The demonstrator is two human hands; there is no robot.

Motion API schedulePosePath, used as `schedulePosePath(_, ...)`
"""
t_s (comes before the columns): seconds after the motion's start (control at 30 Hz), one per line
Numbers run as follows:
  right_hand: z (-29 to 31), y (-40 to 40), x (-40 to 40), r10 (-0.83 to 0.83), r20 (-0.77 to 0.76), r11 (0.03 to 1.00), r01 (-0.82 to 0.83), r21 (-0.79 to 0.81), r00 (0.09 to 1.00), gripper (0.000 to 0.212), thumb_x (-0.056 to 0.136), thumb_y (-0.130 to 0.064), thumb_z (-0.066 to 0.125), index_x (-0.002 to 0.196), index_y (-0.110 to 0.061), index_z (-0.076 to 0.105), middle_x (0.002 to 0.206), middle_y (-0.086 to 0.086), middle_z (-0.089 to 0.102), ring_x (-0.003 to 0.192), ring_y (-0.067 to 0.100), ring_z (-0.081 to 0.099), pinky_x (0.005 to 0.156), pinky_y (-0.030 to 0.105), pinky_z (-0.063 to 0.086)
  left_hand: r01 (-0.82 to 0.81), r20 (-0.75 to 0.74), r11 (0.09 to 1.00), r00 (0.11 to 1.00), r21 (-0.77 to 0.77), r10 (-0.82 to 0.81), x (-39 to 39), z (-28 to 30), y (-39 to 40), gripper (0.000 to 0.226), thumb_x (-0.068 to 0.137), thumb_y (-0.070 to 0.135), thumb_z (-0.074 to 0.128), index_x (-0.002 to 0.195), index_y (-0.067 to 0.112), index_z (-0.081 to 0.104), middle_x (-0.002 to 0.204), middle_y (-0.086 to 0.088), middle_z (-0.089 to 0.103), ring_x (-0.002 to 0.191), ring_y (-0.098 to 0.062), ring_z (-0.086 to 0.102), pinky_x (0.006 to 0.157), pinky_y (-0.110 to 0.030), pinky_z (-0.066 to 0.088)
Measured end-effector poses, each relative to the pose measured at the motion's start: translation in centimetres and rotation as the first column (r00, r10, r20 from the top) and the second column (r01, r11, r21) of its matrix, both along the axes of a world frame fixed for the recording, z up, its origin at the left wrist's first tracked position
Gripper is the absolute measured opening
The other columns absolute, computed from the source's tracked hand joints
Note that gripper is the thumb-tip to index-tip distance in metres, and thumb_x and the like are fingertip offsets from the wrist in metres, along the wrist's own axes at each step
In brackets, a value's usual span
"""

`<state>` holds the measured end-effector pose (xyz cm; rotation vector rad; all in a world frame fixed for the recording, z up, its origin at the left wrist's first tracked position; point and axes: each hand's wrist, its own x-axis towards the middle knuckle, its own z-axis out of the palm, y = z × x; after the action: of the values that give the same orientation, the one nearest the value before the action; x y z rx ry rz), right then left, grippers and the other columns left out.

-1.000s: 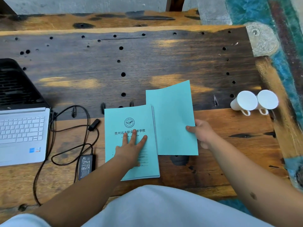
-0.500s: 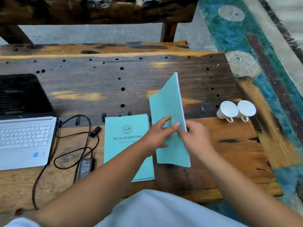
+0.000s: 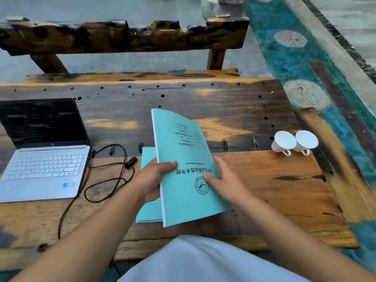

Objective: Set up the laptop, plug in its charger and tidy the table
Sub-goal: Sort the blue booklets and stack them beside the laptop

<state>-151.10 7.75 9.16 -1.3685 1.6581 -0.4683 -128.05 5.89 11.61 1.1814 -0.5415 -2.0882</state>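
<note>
While the left hand (image 3: 151,180) grips a teal booklet (image 3: 183,165) at its spine edge, thumb lying across the cover and fingers curled out of sight beneath, the right hand (image 3: 225,183) takes the opposite long edge, thumb pressed on the cover beside the round printed emblem and fingers wrapped round the side. The booklet is held between the two hands above the wooden table (image 3: 274,190), tilted, with its far end raised and its printed title reading upside down from the head view. Most of its length reaches away beyond both grips; its near corner hangs toward the person's lap.

Under it, a second teal booklet (image 3: 148,210) lies flat on the table, largely hidden by the raised one and the left hand; only its left strip and near corner show.

To the left an open laptop (image 3: 43,169) sits with a dark screen and a pale keyboard. A black charger cable (image 3: 105,180) runs from the laptop's right side, loops over the tabletop between the laptop and the booklets, and drops past the near table edge. Whether its plug is fully seated in the laptop cannot be told.

Well apart to the right, two white cups (image 3: 295,142) lie on their sides, touching, mouths toward the camera, handles low.
</note>
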Motion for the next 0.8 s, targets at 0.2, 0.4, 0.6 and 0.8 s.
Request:
schedulePosePath(0.2, -2.7, 2.0, -1.2, -0.362, 0.779, 0.829, -0.206, 0.52, 0.511, 0.055, 0.072, -0.019, 0.083, 0.123, -0.012, 0.066, 0.123, 0.02, 0.068, 0.103, 0.036, 0.07, 0.073, 0.047, 0.059, -0.026, 0.025, 0.999, 0.999, 0.024, 0.026, 3.5, 0.9, 1.7, 0.038, 0.085, 0.006, 0.062, 0.123, 0.004, 0.062, 0.12, -0.025, 0.068, 0.1, -0.04, 0.07, 0.074, -0.048, 0.06)
schedulePosePath(0.4, -2.9, 2.3, 1.1, -0.332, 0.753, 0.901, -0.047, 0.432, 0.568, 0.052, 0.084, 0.005, 0.062, 0.132, -0.011, 0.049, 0.121, 0.02, 0.068, 0.099, 0.04, 0.07, 0.072, 0.053, 0.06, -0.102, 0.281, 0.995, 0.954, -0.018, 0.103, 4.3, 0.7, 1.6, 0.024, 0.096, -0.001, 0.052, 0.111, 0.012, 0.065, 0.108, -0.016, 0.074, 0.092, -0.035, 0.073, 0.07, -0.045, 0.062)
schedulePosePath(0.6, -1.7, 0.5, 1.0, -0.287, 0.643, 0.918, 0.013, 0.396, 0.71, 0.043, 0.092, 0.008, 0.055, 0.127, -0.017, 0.053, 0.112, 0.011, 0.074, 0.093, 0.032, 0.073, 0.069, 0.043, 0.06, -0.127, 0.479, 0.99, 0.866, -0.065, 0.143, 5.0, 0.2, 0.6, 0.017, 0.094, 0.006, 0.06, 0.111, 0.009, 0.063, 0.113, -0.014, 0.073, 0.085, -0.027, 0.074, 0.066, -0.037, 0.059)
schedulePosePath(0.8, -0.5, -1.2, 0.4, -0.165, 0.598, 0.938, -0.062, 0.34, 0.784, 0.041, 0.091, 0.009, 0.056, 0.12, -0.02, 0.058, 0.11, 0.009, 0.075, 0.094, 0.031, 0.073, 0.073, 0.041, 0.058, 0.538, 0.824, 0.626, 0.396, -0.565, 0.404, 0.9, 4.0, -4.4, 0.053, 0.084, 0.037, 0.073, 0.132, 0.023, 0.056, 0.135, 0.006, 0.056, 0.126, -0.014, 0.05, 0.094, -0.021, 0.033)
